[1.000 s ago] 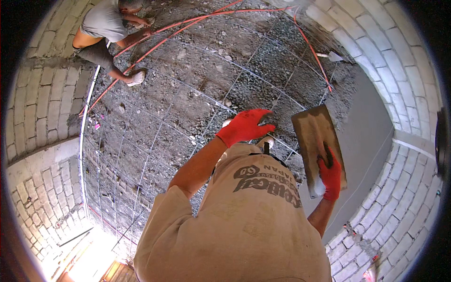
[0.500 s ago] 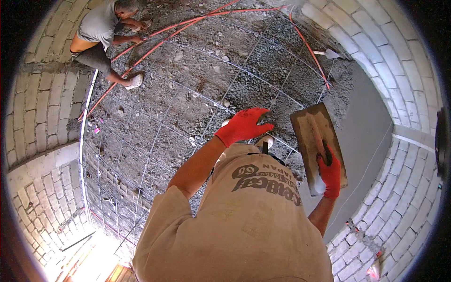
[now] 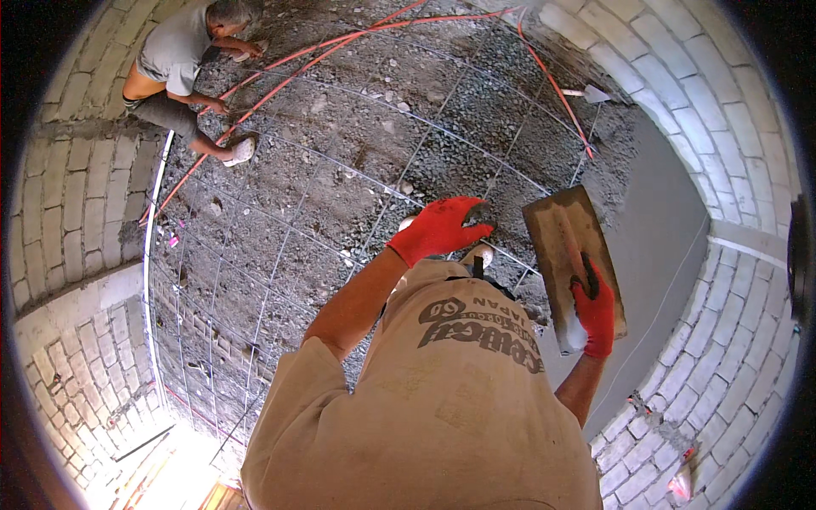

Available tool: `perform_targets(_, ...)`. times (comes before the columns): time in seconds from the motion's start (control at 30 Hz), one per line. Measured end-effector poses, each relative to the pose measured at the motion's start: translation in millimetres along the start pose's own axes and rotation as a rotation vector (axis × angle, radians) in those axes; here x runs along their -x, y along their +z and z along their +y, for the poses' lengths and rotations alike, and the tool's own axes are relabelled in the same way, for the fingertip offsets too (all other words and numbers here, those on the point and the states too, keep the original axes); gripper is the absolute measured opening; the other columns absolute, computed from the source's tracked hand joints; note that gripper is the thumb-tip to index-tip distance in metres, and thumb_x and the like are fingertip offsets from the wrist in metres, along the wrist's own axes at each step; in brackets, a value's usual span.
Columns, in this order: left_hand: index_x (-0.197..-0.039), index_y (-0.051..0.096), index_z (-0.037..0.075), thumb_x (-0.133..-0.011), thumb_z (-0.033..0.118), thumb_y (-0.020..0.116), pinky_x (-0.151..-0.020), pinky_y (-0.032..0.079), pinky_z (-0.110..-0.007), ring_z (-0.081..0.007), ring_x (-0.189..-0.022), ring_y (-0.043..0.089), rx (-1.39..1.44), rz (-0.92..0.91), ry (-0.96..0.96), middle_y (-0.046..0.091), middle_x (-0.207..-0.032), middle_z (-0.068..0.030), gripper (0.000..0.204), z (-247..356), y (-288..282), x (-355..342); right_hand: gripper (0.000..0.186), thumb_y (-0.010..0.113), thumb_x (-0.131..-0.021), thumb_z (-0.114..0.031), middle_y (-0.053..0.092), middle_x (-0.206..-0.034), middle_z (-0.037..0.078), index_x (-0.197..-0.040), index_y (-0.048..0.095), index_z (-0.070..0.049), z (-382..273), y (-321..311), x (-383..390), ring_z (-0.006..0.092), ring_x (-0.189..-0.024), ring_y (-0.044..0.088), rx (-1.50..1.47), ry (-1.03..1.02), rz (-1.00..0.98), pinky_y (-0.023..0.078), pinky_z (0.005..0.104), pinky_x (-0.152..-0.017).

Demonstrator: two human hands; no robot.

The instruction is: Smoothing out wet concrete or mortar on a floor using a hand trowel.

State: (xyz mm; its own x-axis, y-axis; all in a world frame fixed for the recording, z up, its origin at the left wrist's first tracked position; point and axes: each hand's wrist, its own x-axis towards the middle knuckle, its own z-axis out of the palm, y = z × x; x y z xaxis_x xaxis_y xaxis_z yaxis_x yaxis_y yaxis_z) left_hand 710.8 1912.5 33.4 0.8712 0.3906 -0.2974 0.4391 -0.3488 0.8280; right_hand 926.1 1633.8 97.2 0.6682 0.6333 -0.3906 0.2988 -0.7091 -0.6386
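Note:
My right hand, in a red glove, is wrapped round the handle of a long rectangular hand float. The float's back is smeared with dried cement. It is held at the edge of a smooth grey band of fresh concrete, though whether it touches the surface I cannot tell. My left hand, gloved in red too, is held out over the gravel with fingers apart and nothing in it. Below both hands, partly hidden by my body, lie gravel and a grid of thin steel bars.
At the upper left another person bends over orange tubing that crosses the ground. A pointed trowel lies by the far end of the concrete. Block walls curve round, and a white pipe runs along the left side.
The other person's nearer hand has shifted down and left along the tubing. My hands and the float have hardly moved.

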Motion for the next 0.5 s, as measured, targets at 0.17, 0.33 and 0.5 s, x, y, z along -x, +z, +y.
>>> perform_targets(0.17, -0.132, 0.059, 0.008, -0.088, 0.048, 0.069, -0.101, 0.048, -0.04, -0.0332, -0.117, 0.062, 0.006, 0.085, 0.036, 0.064, -0.126, -0.0179, 0.061, -4.1, 4.6, -2.1, 0.053, 0.066, -0.089, -0.008, 0.064, -0.13, 0.02, -0.14, 0.053, -0.003, -2.4, -0.3, -0.1, 0.0239, -0.121, 0.061, 0.002, -0.006, 0.003, 0.044, 0.0353, -0.102)
perform_targets(0.33, -0.137, 0.053, 0.006, -0.09, 0.052, 0.062, -0.107, 0.041, -0.042, -0.0351, -0.127, 0.054, 0.017, -0.002, 0.001, 0.058, -0.135, -0.0188, 0.067, 0.0, -0.1, -1.2, 0.053, 0.065, -0.089, -0.007, 0.064, -0.13, 0.021, -0.14, 0.053, -0.003, -3.5, 0.9, -0.7, 0.0237, -0.119, 0.061, 0.034, -0.106, 0.029, 0.044, 0.0354, -0.102)
perform_targets(0.5, -0.137, 0.054, 0.007, -0.09, 0.053, 0.061, -0.108, 0.041, -0.042, -0.035, -0.126, 0.054, 0.043, -0.025, -0.007, 0.058, -0.135, -0.0184, 0.066, 1.4, -1.0, -1.6, 0.053, 0.065, -0.089, -0.006, 0.064, -0.129, 0.021, -0.141, 0.053, -0.004, -7.5, 0.1, -0.9, 0.0227, -0.118, 0.061, 0.025, -0.083, 0.014, 0.045, 0.035, -0.101)
